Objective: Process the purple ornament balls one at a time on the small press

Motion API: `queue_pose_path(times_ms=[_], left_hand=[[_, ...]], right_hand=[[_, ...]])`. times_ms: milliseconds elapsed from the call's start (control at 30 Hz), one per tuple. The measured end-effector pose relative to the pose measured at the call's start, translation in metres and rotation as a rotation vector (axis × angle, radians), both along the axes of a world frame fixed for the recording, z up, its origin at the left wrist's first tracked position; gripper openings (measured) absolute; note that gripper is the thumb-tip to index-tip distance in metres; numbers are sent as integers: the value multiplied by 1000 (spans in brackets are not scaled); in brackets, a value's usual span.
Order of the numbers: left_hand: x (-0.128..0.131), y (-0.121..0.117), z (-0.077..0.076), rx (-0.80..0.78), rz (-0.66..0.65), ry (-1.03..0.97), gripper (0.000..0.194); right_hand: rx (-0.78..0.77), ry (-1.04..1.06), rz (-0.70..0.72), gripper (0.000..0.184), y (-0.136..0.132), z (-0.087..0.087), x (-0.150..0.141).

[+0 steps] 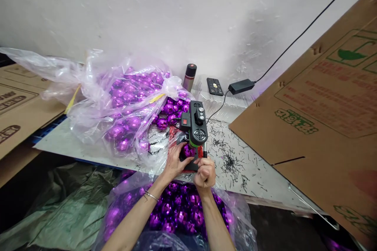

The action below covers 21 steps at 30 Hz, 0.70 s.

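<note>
A small black bench machine (193,119) with round vents and a red switch stands on the table. Under its head, a shiny purple faceted ball (188,150) sits between the thumb and fingers of my left hand (176,160). My right hand (205,173) is closed in a fist at the lever (205,150) on the machine's right side, with most of the grip hidden by the fingers. Just behind the machine, loose purple balls (169,109) spill from a clear plastic bag (97,113). Below my wrists, an open plastic bag (246,223) holds several more purple balls (176,211).
Thin black bits (229,160) litter the white tabletop (262,180). A dark-capped bottle (190,76), a phone (215,86) and a power adapter (241,86) with a cable lie near the wall. Cardboard boxes flank me, left (29,98) and right (318,133).
</note>
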<state>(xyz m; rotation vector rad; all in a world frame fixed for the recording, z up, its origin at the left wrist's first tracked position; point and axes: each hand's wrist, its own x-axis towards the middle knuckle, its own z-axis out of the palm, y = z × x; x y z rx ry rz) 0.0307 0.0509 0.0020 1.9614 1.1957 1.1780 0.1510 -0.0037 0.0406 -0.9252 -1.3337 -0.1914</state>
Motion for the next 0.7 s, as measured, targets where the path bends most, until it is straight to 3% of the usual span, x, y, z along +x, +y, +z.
queue_pose_path(times_ms=[100, 233, 367, 467, 533, 600, 700], left_hand=[[1, 2, 0, -8, -2, -14, 54], [3, 0, -2, -25, 12, -66, 57], [-13, -30, -15, -40, 63, -83, 63], [-39, -61, -23, -24, 45, -40, 77], [-56, -67, -20, -29, 31, -15, 92], [-67, -52, -7, -74, 81, -33, 93], [-66, 6, 24, -220, 305, -117, 71]], right_hand=[[10, -44, -8, 36, -2, 12, 3], [-72, 16, -18, 34, -5, 64, 4], [-198, 123, -27, 35, -5, 109, 1], [-171, 110, -14, 36, -5, 112, -1], [-135, 107, -9, 36, -6, 105, -2], [-115, 108, -17, 36, -7, 98, -4], [-109, 115, -35, 37, -7, 93, -6]])
